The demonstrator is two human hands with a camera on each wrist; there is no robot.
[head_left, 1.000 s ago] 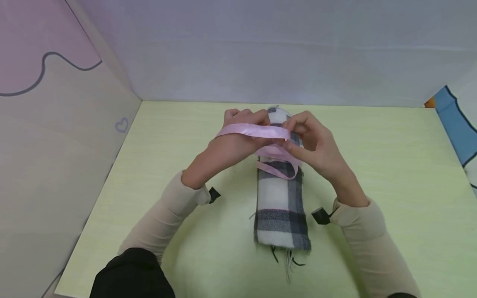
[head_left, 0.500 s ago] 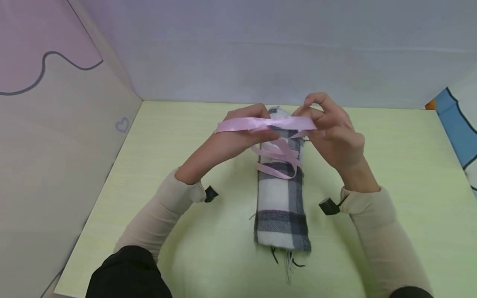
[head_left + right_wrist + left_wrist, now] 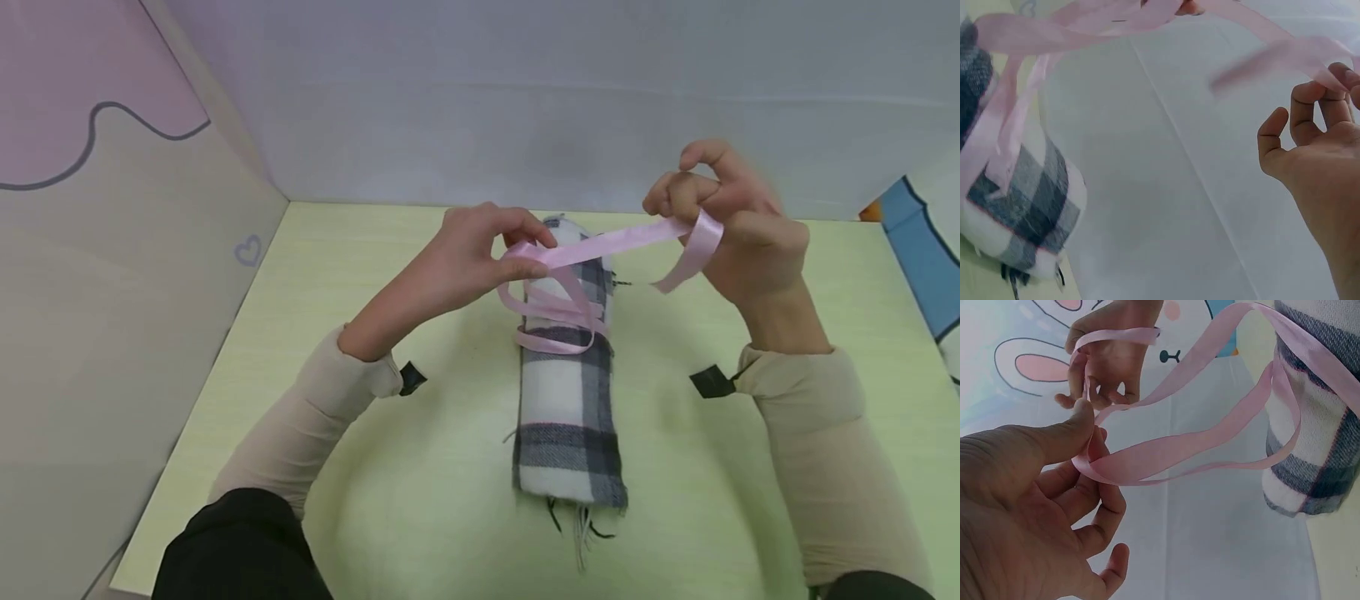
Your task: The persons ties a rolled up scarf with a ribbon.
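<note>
A rolled plaid scarf, white with grey and black checks, lies lengthwise on the pale green table. A pink satin ribbon loops loosely round its far half. My left hand pinches a fold of the ribbon between thumb and fingers just left of the roll. My right hand is raised to the right of the scarf and grips the ribbon's free end, which curls down from the fingers. The scarf and ribbon loops show in both wrist views.
Grey-white panels wall the table at the back, and a pink and beige panel stands on the left. A blue patterned edge shows at the far right. The scarf's fringe points toward me.
My right hand has drawn the ribbon's end up and to the right, away from the scarf. The strand over the roll now slants upward. My left hand stays by the roll, pinching the ribbon.
</note>
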